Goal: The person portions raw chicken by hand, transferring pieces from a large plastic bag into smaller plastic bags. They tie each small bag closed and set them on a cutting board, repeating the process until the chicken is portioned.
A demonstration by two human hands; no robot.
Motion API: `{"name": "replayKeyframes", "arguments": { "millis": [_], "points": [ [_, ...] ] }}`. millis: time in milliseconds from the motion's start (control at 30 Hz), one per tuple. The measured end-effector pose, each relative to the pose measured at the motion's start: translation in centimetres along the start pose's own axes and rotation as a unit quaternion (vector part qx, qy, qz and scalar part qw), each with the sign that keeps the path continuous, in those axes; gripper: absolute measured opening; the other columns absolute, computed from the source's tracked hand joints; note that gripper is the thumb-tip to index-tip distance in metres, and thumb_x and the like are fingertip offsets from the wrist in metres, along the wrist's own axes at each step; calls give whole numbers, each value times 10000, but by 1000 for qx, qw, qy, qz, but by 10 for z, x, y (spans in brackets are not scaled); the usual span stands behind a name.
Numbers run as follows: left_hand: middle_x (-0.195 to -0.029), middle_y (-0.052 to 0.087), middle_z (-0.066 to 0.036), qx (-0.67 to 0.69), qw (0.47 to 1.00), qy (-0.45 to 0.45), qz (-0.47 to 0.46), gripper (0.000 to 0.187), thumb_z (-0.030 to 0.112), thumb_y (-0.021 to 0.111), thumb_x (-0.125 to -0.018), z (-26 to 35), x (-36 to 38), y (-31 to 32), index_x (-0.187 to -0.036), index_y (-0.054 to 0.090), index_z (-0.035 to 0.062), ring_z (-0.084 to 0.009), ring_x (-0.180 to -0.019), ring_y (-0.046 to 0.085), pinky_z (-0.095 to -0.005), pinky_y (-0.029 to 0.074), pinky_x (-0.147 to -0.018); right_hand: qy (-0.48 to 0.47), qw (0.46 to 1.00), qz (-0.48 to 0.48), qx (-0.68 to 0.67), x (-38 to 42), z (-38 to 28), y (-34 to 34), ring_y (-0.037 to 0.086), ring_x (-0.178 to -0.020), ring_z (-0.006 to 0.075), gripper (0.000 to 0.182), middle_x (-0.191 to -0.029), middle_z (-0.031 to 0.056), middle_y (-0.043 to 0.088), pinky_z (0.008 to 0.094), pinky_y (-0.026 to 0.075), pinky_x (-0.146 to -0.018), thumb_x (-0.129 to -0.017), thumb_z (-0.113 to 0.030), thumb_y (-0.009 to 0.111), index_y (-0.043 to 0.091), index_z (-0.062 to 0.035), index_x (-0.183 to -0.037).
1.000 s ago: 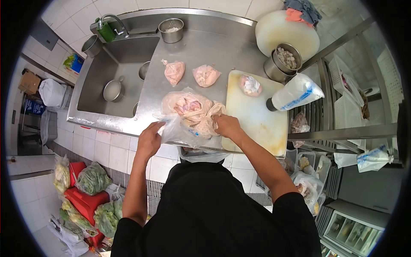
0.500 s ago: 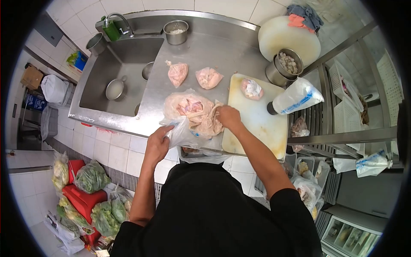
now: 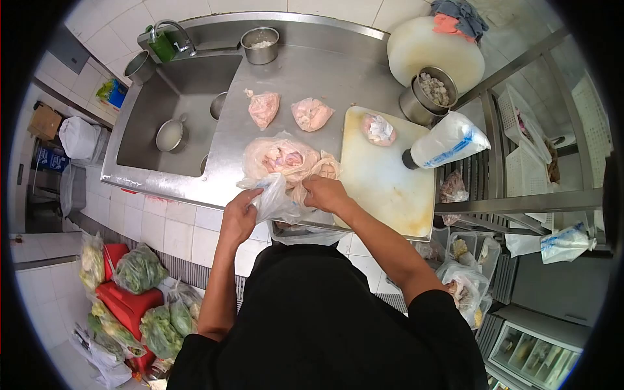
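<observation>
At the near edge of the steel counter [image 3: 305, 75], my left hand [image 3: 239, 216] grips the mouth of a small clear plastic bag [image 3: 273, 201]. My right hand [image 3: 325, 192] is closed on pale raw meat at that bag's opening. Just beyond both hands lies a large open plastic bag of raw meat [image 3: 281, 158]. Two tied bags of meat [image 3: 263, 107] [image 3: 311, 114] rest further back on the counter. A third small filled bag [image 3: 378, 128] sits on the white cutting board [image 3: 390, 182] to the right.
A sink [image 3: 182, 110] with metal bowls is at the left. Metal pots [image 3: 429, 94] [image 3: 260, 45] stand at the back, with a round white board [image 3: 429, 45] and a roll of plastic bags [image 3: 448, 140]. A wire rack holds containers at the right. Bagged greens [image 3: 140, 270] lie on the floor.
My right hand has drawn back from the large meat bag toward the small bag held by my left hand, bringing meat with it. My left hand has stayed at the counter's edge.
</observation>
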State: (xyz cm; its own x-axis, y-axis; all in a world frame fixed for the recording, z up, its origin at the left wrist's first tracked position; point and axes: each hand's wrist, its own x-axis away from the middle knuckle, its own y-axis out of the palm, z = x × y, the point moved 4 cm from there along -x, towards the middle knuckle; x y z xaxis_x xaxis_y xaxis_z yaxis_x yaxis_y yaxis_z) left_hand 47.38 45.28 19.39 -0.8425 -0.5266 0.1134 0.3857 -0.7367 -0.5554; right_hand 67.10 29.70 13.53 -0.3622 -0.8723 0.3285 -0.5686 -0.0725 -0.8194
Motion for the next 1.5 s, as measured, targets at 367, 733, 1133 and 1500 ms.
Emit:
{"name": "replayKeyframes", "arguments": {
  "millis": [367, 733, 1133, 1500],
  "points": [
    [-1293, 630, -194, -104, 993, 37, 51, 484, -1, 554, -810, 12, 0, -6, -1282, 637, 64, -373, -1198, 588, -435, 460, -1029, 22, 983, 158, -91, 1, 33, -19, 707, -867, 270, 215, -894, 127, 709, 415, 567, -755, -797, -208, 738, 696, -44, -929],
    [-1385, 566, -206, -176, 984, 22, -19, 578, 65, 607, -790, 27, -22, 21, -1367, 568, 68, -373, -1257, 550, -425, 441, -1065, 54, 993, 45, -93, -1, 53, -11, 677, -942, 310, 434, -1032, 144, 705, 387, 542, -843, -745, -291, 785, 689, -59, -1098],
    [-1407, 566, -148, -261, 965, -21, -22, 621, 126, 677, -782, 41, -22, 32, -1390, 548, 106, -341, -1221, 577, -418, 477, -1019, 92, 992, 45, -75, 12, 80, -48, 695, -830, 301, 355, -907, 140, 728, 397, 540, -751, -747, -302, 727, 737, -92, -1032],
    [-1338, 594, -219, -156, 986, 39, -32, 579, 106, 664, -771, 63, -58, 59, -1339, 577, 33, -370, -1191, 598, -432, 483, -1006, -32, 836, 177, -518, 7, -10, -67, 537, -666, 29, 123, -790, -31, 654, 200, 420, -586, -871, -114, 717, 662, -47, -957]
  ]
}}
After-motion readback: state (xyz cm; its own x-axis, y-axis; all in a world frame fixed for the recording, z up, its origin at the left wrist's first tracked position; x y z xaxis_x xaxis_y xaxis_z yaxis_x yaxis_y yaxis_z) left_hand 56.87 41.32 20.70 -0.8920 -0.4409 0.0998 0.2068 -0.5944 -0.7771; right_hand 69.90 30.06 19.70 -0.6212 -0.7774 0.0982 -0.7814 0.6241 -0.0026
